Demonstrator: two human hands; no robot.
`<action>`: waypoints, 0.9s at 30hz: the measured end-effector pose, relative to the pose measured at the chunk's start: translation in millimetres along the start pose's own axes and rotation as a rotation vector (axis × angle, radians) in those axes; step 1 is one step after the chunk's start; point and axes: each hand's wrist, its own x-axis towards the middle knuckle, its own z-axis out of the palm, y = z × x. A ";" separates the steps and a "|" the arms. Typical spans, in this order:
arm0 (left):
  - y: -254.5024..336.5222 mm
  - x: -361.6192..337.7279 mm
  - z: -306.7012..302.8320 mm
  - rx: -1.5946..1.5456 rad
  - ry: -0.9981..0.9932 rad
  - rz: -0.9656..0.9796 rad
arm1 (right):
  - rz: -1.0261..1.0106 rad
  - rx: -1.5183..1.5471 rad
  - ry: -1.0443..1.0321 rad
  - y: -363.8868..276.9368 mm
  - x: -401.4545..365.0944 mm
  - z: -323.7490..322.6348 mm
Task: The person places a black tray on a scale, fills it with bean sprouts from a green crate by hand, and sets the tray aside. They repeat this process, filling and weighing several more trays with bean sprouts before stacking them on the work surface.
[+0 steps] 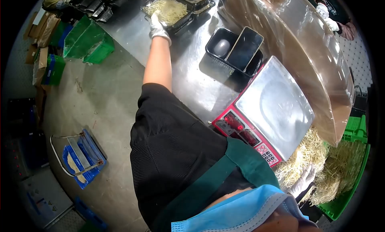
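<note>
Left hand, gloved, rests on sprout-filled black tray on table, grip unclear | right hand, gloved, fingers spread, on loose sprouts in green crate beside scale

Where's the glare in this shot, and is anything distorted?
Head view: light glares off the scale pan and the steel table; the fisheye lens bends the edges into a dark round border; the clear plastic sheet hazes what lies behind it.
</note>
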 end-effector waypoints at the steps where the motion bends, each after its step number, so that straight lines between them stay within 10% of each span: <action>1: -2.8 -1.5 1.9 0.002 0.002 -0.003 | 0.002 -0.004 -0.001 2.0 -0.6 -0.7; 10: -37.5 25.6 13.5 -0.213 -0.046 0.040 | 0.005 -0.261 0.151 30.8 20.2 -46.0; 16: -39.0 28.7 35.5 -0.213 -0.004 -0.029 | -0.174 -1.296 0.552 56.6 20.3 -160.2; 22: -28.2 21.7 49.2 -0.024 -0.020 -0.124 | 0.534 -1.329 0.107 89.2 5.0 -179.1; 26: -11.2 -9.6 51.5 0.129 -0.141 0.205 | 0.428 -1.477 -0.166 136.2 -2.0 -207.0; 27: -6.5 -40.3 56.8 0.265 -0.008 0.340 | 0.368 -1.907 -0.348 130.3 -5.6 -199.6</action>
